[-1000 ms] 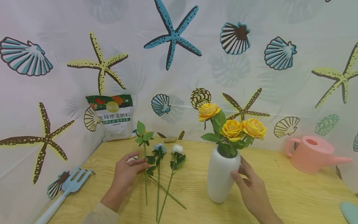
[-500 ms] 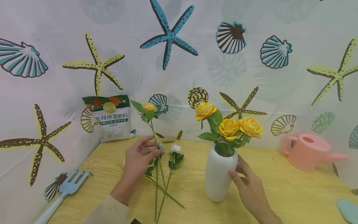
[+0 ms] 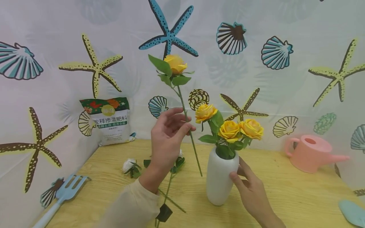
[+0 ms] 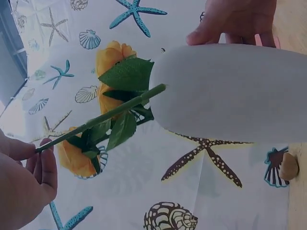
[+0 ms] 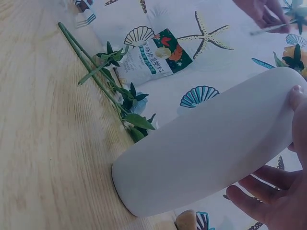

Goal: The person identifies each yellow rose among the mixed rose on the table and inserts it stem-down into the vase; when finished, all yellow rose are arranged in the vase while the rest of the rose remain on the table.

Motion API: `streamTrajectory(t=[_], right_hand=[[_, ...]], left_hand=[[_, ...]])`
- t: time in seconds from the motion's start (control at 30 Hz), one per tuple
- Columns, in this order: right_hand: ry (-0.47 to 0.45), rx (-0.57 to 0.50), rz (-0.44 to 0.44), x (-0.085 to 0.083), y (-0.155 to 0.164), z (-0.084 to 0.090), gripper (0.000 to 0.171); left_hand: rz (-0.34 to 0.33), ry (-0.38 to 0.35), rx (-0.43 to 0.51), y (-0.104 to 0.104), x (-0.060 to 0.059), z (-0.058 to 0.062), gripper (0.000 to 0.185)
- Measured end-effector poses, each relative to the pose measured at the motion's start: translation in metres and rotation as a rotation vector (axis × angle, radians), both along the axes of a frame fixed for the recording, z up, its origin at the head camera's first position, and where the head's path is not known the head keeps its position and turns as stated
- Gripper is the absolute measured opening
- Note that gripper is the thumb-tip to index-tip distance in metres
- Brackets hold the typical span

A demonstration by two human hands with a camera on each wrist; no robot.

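Between thumb and fingers, my left hand (image 3: 168, 139) pinches the stem of a yellow rose (image 3: 175, 64), raised above the table. The bloom points up and the stem slants down to the right. In the left wrist view, the cut end of that stem (image 4: 105, 117) overlaps the mouth of the white vase. My right hand (image 3: 253, 190) holds the white vase (image 3: 220, 180) from its right side, thumb in front and fingers behind. The vase stands upright on the table with several yellow roses (image 3: 229, 130) in it.
A white rose (image 3: 129, 166) and other stems lie on the table (image 3: 273, 177), partly hidden by my left arm. A fertilizer bag (image 3: 112, 126) stands back left, a blue hand fork (image 3: 67, 191) lies left. At right are a pink watering can (image 3: 312, 153) and a pale blue tool (image 3: 352, 212).
My left hand has picked up the yellow rose from beside the other stems and carried it up and right towards the vase. The right hand stays on the vase.
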State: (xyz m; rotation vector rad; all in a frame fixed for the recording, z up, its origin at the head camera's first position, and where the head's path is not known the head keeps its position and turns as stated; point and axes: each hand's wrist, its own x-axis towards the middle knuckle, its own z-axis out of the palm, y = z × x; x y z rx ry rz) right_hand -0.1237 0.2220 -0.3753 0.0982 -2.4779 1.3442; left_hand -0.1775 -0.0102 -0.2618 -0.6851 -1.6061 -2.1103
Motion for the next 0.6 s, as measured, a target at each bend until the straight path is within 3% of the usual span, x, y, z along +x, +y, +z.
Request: streamTrajectory(t=[0.13, 0.3, 0.47, 0.6], right_hand=[[0.006, -0.002, 0.01, 0.0, 0.001, -0.001, 0.056], [0.002, 0.004, 0.007, -0.001, 0.0, -0.001, 0.056], [-0.008, 0.007, 0.007, -0.001, 0.0, 0.0, 0.057], [-0.001, 0.008, 0.006, -0.001, 0.0, -0.001, 0.056]], left_hand=[[-0.01, 0.144, 0.02, 0.017, -0.001, 0.006, 0.038], [0.039, 0.269, 0.056, 0.032, -0.002, 0.012, 0.035], [0.064, 0.291, 0.132, 0.041, -0.002, 0.013, 0.033], [0.085, 0.281, 0.092, 0.045, 0.0, 0.005, 0.031]])
